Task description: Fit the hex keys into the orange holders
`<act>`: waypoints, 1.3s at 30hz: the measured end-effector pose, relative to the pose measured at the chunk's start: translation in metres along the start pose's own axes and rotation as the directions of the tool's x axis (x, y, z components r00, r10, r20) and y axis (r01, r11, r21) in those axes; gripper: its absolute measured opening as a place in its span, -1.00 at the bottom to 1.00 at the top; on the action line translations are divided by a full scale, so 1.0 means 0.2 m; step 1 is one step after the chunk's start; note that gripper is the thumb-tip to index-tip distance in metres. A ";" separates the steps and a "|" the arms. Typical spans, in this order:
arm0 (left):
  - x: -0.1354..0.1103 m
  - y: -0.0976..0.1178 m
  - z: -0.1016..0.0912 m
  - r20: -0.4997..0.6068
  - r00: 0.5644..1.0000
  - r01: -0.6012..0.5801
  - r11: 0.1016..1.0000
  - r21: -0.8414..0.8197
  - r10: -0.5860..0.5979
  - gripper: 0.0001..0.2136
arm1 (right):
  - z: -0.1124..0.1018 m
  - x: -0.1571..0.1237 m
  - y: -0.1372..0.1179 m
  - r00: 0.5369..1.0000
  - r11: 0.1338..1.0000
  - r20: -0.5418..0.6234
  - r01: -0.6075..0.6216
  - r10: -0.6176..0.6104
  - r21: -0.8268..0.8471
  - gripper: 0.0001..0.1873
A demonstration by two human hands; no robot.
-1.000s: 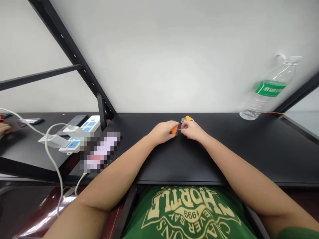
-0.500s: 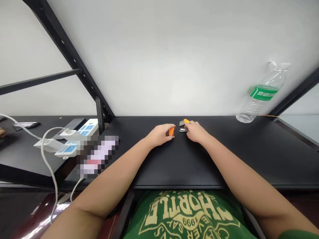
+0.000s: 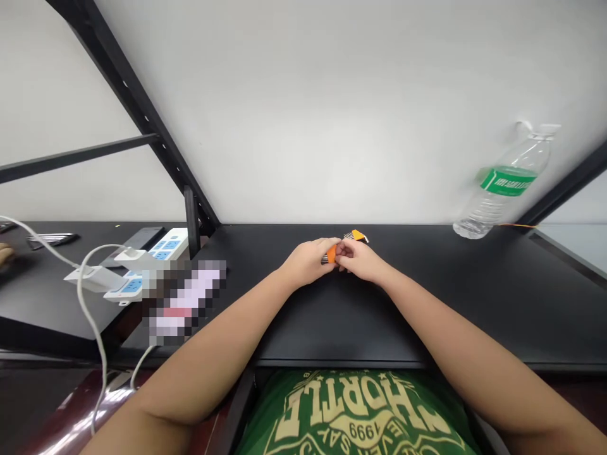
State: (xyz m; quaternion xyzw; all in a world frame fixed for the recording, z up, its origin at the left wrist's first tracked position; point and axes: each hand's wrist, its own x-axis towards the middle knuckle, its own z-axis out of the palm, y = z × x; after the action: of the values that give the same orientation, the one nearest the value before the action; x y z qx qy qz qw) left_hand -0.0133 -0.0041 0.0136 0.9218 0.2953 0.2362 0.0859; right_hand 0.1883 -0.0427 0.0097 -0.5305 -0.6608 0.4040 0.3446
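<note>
My left hand (image 3: 310, 260) is closed around an orange hex key holder (image 3: 332, 254), with thin metal keys showing at its side. Against the right side of that holder, the fingers of my right hand (image 3: 359, 258) are pinched together; whatever they hold is hidden. Just behind my right hand a second orange hex key holder (image 3: 358, 235) lies on the black tabletop (image 3: 341, 322), metal keys sticking out to its left.
On the left are a pixelated phone-like object (image 3: 190, 300), a white power strip (image 3: 171, 243) with plugged-in chargers, and white cables. A clear bottle with a green label (image 3: 508, 181) is at the right by the wall. Another person's fingers (image 3: 6, 254) show at the far left edge.
My right hand has moved left from the metal keys beside the second holder and now meets my left hand at the orange holder. The left hand keeps its grip.
</note>
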 end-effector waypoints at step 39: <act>0.00 -0.01 -0.01 0.026 0.998 0.055 0.998 -0.016 -0.054 -0.45 | -0.08 0.00 0.04 0.980 0.882 -0.144 0.055 -0.138 -0.468 -0.84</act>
State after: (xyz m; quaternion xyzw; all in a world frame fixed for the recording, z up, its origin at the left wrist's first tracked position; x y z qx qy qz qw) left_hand -0.0146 -0.0023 0.0147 0.9155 0.3173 0.2244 0.1037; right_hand 0.2065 -0.0386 0.0095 -0.5964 -0.7311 0.1702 0.2842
